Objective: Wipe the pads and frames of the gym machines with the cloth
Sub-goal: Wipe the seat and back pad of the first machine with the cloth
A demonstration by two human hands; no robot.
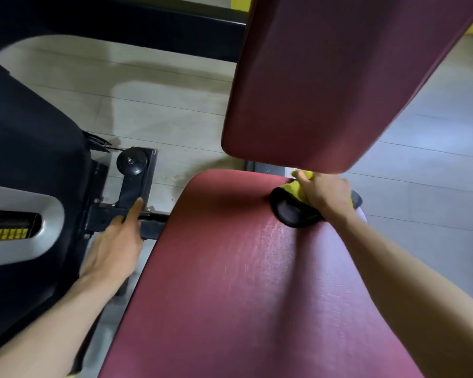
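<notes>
The floor [175, 105] is pale grey with thin lines running across it. A bit of yellow wall [241, 2] shows at the top. On the left is a big black cover [30, 132] with a silver window [52, 222] (little yellow tags [6, 233] sit in a row inside it). Beside the cover is a round black wheel [132, 161], with a thin black cable [99, 140] near it.

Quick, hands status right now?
Left hand: open, fingers straight, touching the black frame.
Right hand: gripping the cloth on the seat pad.
</notes>
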